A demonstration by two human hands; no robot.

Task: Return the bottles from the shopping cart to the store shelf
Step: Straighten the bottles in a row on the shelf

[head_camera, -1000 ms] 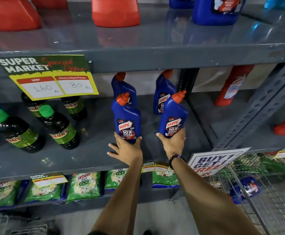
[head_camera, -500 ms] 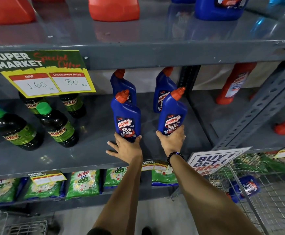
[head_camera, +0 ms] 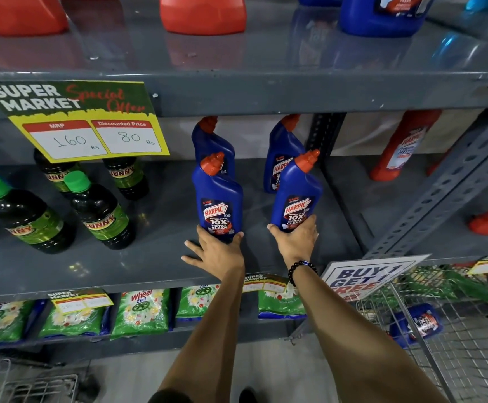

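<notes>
Blue Harpic bottles stand on the grey shelf, one clasped by each of the hands.

Bare shelf lies open between the green-capped bottles at left and blue bottles at right.

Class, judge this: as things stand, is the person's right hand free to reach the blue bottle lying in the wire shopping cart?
Probably not yet: the right hand is wrapped round a blue Harpic bottle on the grey shelf. Once released, the blue bottle in the wire cart lies uncovered on that side.
</notes>
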